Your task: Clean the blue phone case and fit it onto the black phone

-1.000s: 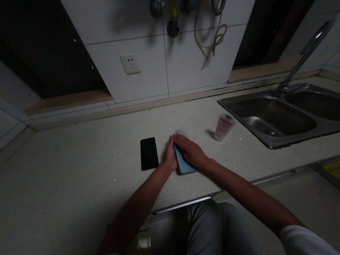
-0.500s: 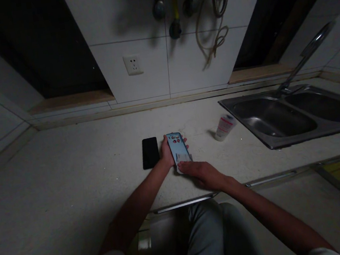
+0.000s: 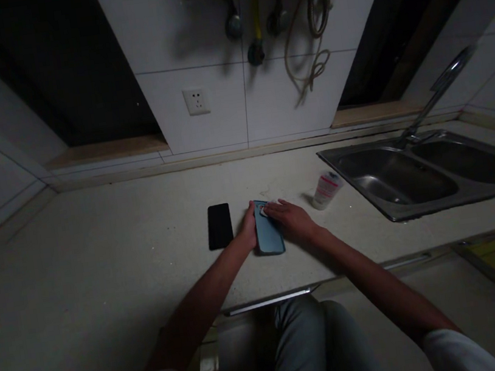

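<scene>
Phone (image 3: 269,237) in a blue case lies flat on the table (image 3: 104,279), just right of a black phone (image 3: 219,226). The left hand (image 3: 248,227) curls against the phone's left edge, fingers closed around it, while the right hand (image 3: 290,219) rests on its upper end, fingers extended and together, over a white patch (image 3: 262,210) too small to identify. A white-and-red bottle (image 3: 326,191) stands near the right hand, between it and the steel sink (image 3: 398,212).
</scene>
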A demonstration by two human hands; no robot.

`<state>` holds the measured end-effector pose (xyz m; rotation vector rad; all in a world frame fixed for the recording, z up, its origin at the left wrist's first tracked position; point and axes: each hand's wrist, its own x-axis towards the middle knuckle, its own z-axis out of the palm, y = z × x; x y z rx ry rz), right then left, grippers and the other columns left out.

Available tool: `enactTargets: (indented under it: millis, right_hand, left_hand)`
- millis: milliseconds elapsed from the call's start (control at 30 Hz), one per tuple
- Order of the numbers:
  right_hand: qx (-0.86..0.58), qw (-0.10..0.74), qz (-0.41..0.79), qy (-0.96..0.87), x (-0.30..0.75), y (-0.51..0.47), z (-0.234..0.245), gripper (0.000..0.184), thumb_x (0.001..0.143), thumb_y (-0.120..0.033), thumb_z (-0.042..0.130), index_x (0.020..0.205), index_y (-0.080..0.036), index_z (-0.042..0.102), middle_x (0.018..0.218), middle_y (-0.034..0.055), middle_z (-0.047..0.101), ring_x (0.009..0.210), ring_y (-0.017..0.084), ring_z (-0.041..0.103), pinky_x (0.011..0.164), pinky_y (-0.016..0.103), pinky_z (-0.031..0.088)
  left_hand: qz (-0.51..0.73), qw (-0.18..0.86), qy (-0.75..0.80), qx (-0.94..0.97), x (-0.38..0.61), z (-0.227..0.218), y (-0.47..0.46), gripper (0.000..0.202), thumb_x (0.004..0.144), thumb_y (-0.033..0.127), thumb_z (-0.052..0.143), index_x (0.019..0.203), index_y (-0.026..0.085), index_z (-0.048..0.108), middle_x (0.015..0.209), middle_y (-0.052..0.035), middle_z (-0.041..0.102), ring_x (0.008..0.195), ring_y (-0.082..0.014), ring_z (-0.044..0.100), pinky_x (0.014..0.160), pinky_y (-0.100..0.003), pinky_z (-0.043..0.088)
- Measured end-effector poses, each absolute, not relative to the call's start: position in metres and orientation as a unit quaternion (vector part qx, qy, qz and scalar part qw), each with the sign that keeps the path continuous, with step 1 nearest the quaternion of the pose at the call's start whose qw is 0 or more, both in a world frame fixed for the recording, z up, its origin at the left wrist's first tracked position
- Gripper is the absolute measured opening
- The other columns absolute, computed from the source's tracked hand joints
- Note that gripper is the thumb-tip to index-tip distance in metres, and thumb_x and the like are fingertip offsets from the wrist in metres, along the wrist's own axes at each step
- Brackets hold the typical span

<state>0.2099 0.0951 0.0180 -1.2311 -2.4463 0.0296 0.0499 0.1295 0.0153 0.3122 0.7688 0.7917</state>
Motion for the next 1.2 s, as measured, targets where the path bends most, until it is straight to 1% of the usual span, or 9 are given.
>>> enactTargets:
  millis: [200, 300, 433, 600, 733, 833, 900, 1033, 1200]
  right_hand:
    - [-0.526, 0.301, 0.102, -0.789, 0.173, 0.106, 0.018, 0.054, 0.088, -0.007, 0.049, 0.134, -0.028, 0.064, 0.133, 0.0058, 0.069, 0.117, 0.028, 0.069, 0.101, 0.044, 0.054]
    - [-0.548, 0.354, 0.154, -0.742, 0.154, 0.1, 0.014, 0.051, 0.092, -0.009, 0.045, 0.136, -0.026, 0.064, 0.134, 0.0064, 0.068, 0.117, 0.029, 0.069, 0.103, 0.046, 0.053]
    - [-0.52, 0.398, 0.186, -0.732, 0.144, 0.083, 0.008, 0.053, 0.092, -0.007, 0.044, 0.138, -0.025, 0.062, 0.137, 0.0065, 0.066, 0.125, 0.027, 0.064, 0.109, 0.047, 0.049]
    - [-0.44, 0.355, 0.193, -0.802, 0.162, 0.045, 0.006, 0.051, 0.092, -0.006, 0.048, 0.138, -0.025, 0.061, 0.138, 0.0067, 0.065, 0.122, 0.025, 0.067, 0.106, 0.044, 0.053]
    - [-0.335, 0.283, 0.176, -0.881, 0.188, 0.019, 0.006, 0.057, 0.088, -0.001, 0.051, 0.139, -0.025, 0.06, 0.14, 0.0052, 0.064, 0.127, 0.022, 0.063, 0.109, 0.039, 0.051]
    - [-0.325, 0.257, 0.132, -0.901, 0.207, 0.013, 0.006, 0.05, 0.091, -0.005, 0.055, 0.136, -0.024, 0.062, 0.134, 0.0079, 0.068, 0.12, 0.023, 0.068, 0.102, 0.038, 0.057]
    - [-0.33, 0.258, 0.098, -0.903, 0.216, 0.015, 0.007, 0.042, 0.094, -0.01, 0.057, 0.132, -0.025, 0.065, 0.128, 0.0085, 0.072, 0.115, 0.023, 0.071, 0.099, 0.038, 0.059]
    - [-0.315, 0.282, 0.054, -0.904, 0.222, 0.026, 0.009, 0.035, 0.096, -0.015, 0.057, 0.126, -0.027, 0.068, 0.123, 0.0078, 0.074, 0.114, 0.023, 0.071, 0.103, 0.043, 0.056]
    - [-0.409, 0.372, 0.117, -0.825, 0.221, 0.047, 0.006, 0.032, 0.091, -0.015, 0.052, 0.115, -0.022, 0.072, 0.113, 0.011, 0.076, 0.101, 0.024, 0.073, 0.089, 0.04, 0.059]
  left_hand:
    - [0.386, 0.831, 0.378, 0.135, 0.05, 0.014, 0.128, 0.051, 0.096, 0.059, 0.047, 0.105, 0.014, 0.071, 0.09, -0.0121, 0.076, 0.088, -0.0275, 0.074, 0.085, -0.039, 0.058]
    - [0.403, 0.833, 0.352, 0.138, 0.051, 0.015, 0.125, 0.055, 0.094, 0.061, 0.049, 0.111, 0.014, 0.07, 0.096, -0.0124, 0.077, 0.092, -0.0276, 0.073, 0.089, -0.038, 0.057]
    - [0.418, 0.841, 0.318, 0.13, 0.051, 0.017, 0.122, 0.058, 0.097, 0.062, 0.041, 0.12, 0.015, 0.067, 0.101, -0.0129, 0.076, 0.093, -0.0281, 0.073, 0.09, -0.043, 0.057]
    - [0.421, 0.841, 0.316, 0.12, 0.046, 0.016, 0.126, 0.061, 0.098, 0.061, 0.035, 0.126, 0.014, 0.062, 0.098, -0.0156, 0.074, 0.088, -0.0295, 0.073, 0.083, -0.048, 0.057]
    - [0.425, 0.844, 0.305, 0.119, 0.041, 0.017, 0.129, 0.062, 0.099, 0.061, 0.032, 0.123, 0.012, 0.063, 0.092, -0.0153, 0.074, 0.082, -0.0282, 0.072, 0.078, -0.046, 0.058]
    - [0.419, 0.848, 0.3, 0.126, 0.04, 0.018, 0.129, 0.062, 0.098, 0.06, 0.034, 0.119, 0.012, 0.065, 0.091, -0.0158, 0.074, 0.079, -0.0284, 0.072, 0.075, -0.046, 0.058]
    - [0.418, 0.848, 0.301, 0.127, 0.04, 0.018, 0.129, 0.062, 0.098, 0.061, 0.033, 0.116, 0.012, 0.066, 0.09, -0.0156, 0.074, 0.077, -0.0282, 0.072, 0.074, -0.045, 0.058]
    - [0.409, 0.854, 0.294, 0.126, 0.041, 0.018, 0.129, 0.06, 0.097, 0.061, 0.033, 0.11, 0.013, 0.067, 0.087, -0.0155, 0.074, 0.076, -0.0287, 0.072, 0.071, -0.045, 0.057]
    - [0.401, 0.865, 0.273, 0.128, 0.043, 0.019, 0.128, 0.054, 0.096, 0.053, 0.036, 0.105, 0.011, 0.069, 0.089, -0.0166, 0.074, 0.081, -0.0293, 0.073, 0.076, -0.044, 0.057]
